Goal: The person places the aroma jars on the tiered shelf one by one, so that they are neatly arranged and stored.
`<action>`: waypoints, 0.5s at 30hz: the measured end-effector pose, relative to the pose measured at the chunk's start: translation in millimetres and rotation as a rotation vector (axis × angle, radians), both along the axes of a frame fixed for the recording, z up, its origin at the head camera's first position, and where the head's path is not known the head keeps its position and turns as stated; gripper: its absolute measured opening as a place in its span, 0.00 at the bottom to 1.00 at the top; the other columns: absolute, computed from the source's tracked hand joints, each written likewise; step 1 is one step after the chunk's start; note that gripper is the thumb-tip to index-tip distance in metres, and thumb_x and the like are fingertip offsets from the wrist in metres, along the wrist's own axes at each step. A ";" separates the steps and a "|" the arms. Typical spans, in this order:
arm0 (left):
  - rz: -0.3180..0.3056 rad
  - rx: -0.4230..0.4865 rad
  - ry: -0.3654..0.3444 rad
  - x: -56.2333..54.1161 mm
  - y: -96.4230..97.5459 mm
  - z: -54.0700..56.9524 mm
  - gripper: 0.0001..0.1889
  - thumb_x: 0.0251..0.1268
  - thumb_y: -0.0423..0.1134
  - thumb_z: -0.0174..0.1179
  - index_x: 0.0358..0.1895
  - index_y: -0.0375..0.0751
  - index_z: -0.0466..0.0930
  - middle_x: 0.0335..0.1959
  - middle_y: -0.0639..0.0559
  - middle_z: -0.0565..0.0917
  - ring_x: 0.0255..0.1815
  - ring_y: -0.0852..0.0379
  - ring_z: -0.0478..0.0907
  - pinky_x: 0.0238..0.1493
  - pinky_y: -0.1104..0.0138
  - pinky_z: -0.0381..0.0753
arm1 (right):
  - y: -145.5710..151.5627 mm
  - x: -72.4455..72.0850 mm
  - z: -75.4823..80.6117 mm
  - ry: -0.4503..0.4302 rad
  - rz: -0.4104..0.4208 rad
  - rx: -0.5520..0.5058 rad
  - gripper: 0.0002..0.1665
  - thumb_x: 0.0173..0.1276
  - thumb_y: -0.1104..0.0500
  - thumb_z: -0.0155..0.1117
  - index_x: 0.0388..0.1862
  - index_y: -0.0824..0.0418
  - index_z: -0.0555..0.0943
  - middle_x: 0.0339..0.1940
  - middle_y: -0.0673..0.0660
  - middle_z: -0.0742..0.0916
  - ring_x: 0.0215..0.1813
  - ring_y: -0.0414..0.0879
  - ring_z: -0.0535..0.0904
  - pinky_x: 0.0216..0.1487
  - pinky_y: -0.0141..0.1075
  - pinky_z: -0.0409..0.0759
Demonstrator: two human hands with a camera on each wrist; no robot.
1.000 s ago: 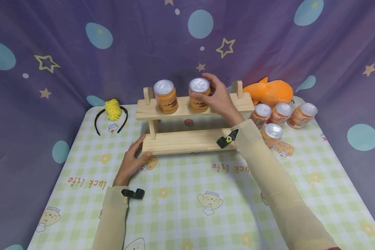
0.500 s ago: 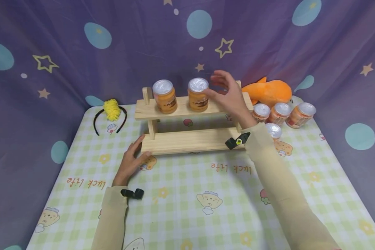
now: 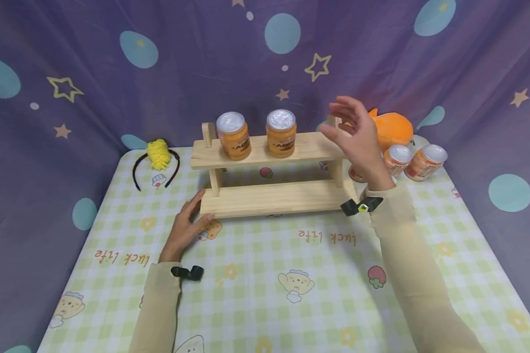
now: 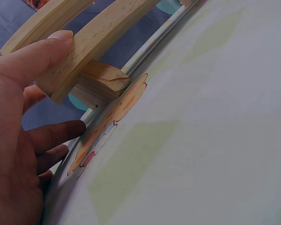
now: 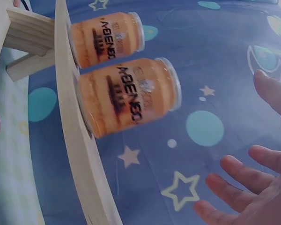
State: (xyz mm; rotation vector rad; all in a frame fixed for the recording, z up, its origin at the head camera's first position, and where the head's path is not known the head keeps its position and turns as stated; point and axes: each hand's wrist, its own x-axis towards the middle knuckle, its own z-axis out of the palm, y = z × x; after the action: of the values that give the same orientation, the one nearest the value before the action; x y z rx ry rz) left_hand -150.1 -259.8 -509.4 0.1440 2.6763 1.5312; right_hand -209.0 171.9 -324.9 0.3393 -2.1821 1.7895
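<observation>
Two jars (image 3: 257, 134) on rack (image 3: 269, 198); your right hand (image 3: 357, 135) hangs open, empty, so keep left hand (image 3: 186, 229) flat vs. the near-left corner.

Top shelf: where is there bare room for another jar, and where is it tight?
The top shelf is bare from the second jar to the right post. The lower shelf is bare along its length. It is tight on the right, where loose jars crowd beside the plush.
</observation>
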 end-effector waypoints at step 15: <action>0.014 -0.005 -0.059 -2.3 2.1 2.6 0.41 0.68 0.40 0.65 0.80 0.54 0.55 0.79 0.40 0.63 0.81 0.38 0.52 0.78 0.38 0.49 | 41.6 32.0 -9.2 0.030 -0.075 -0.084 0.34 0.63 0.63 0.73 0.67 0.55 0.74 0.60 0.50 0.84 0.63 0.42 0.78 0.64 0.30 0.75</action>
State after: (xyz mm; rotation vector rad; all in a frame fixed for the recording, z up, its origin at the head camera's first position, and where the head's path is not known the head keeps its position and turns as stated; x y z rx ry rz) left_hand -152.4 -257.8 -506.8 0.0783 2.6411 1.5086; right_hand -177.0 213.5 -334.2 0.2593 -2.0650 1.8167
